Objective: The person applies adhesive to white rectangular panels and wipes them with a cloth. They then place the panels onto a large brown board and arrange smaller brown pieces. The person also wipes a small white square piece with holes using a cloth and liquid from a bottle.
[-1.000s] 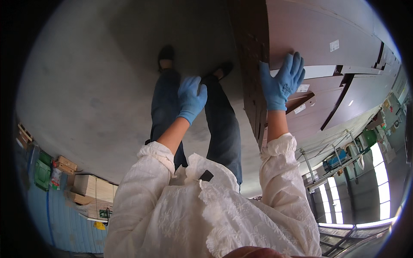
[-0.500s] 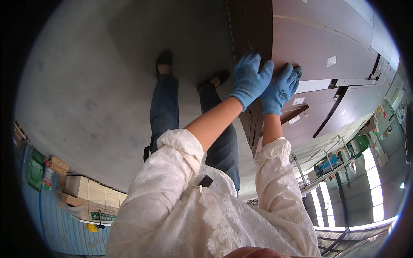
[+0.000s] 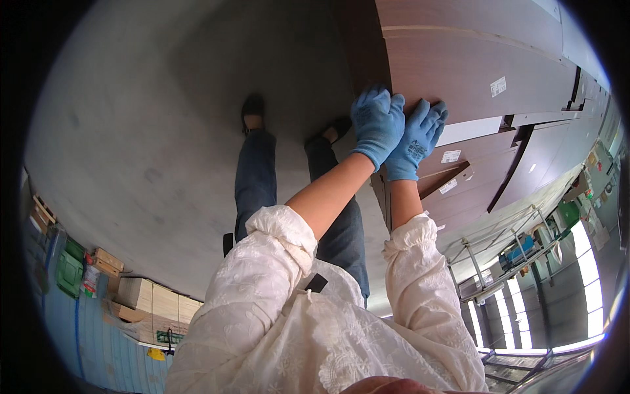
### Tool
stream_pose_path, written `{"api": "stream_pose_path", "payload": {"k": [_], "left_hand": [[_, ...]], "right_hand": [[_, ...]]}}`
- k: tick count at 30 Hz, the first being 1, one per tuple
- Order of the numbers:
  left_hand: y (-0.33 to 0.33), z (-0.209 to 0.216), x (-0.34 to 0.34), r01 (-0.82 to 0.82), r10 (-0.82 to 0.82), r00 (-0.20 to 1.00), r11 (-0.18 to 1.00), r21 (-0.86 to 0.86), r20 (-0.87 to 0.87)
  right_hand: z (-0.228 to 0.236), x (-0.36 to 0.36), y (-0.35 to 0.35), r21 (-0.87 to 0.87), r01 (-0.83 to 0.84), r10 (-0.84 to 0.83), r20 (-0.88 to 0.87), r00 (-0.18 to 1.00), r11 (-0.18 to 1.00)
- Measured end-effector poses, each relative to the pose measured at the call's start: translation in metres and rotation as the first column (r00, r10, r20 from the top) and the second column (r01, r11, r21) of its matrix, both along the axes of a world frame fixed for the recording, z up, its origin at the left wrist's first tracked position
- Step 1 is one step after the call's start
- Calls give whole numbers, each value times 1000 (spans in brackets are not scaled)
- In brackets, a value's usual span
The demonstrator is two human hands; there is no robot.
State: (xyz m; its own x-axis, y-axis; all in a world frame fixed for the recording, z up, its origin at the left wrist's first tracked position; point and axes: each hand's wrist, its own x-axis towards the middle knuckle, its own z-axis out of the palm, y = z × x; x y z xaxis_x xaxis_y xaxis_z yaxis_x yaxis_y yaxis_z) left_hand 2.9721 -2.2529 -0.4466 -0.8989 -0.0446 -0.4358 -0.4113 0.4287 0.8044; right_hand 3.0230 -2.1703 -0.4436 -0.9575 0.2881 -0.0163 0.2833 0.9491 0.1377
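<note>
Right hand (image 3: 412,146): laid palm-down on a brown panel (image 3: 453,72); impossible to judge whether gripping.
Left hand (image 3: 378,128): across its left edge; equally unclear.
Panel: ahead-right, beside other boards (image 3: 489,154); probably stiff, heavy, slick; best held by opposite edges.

Panels (image 3: 453,65) right of shoes (image 3: 252,108); label (image 3: 499,86) on panels; bin (image 3: 69,272) lower left (seemingly by wall (image 3: 111,348))

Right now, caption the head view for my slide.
Blue-gloved left hand and right hand close together at stacked brown panels.
</note>
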Motion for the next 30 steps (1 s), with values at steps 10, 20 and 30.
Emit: {"api": "stream_pose_path", "payload": {"k": [10, 20, 30], "left_hand": [[0, -1, 1, 14, -15, 999, 1000, -19, -45], [4, -4, 3, -55, 51, 991, 998, -33, -128], [-11, 0, -47, -165, 111, 946, 974, -156, -305]], "right_hand": [[-5, 0, -3, 31, -2, 2, 22, 1000, 1000], [-15, 1, -3, 78, -8, 9, -14, 1000, 997], [8, -4, -11, -87, -7, 6, -15, 1000, 996]]}}
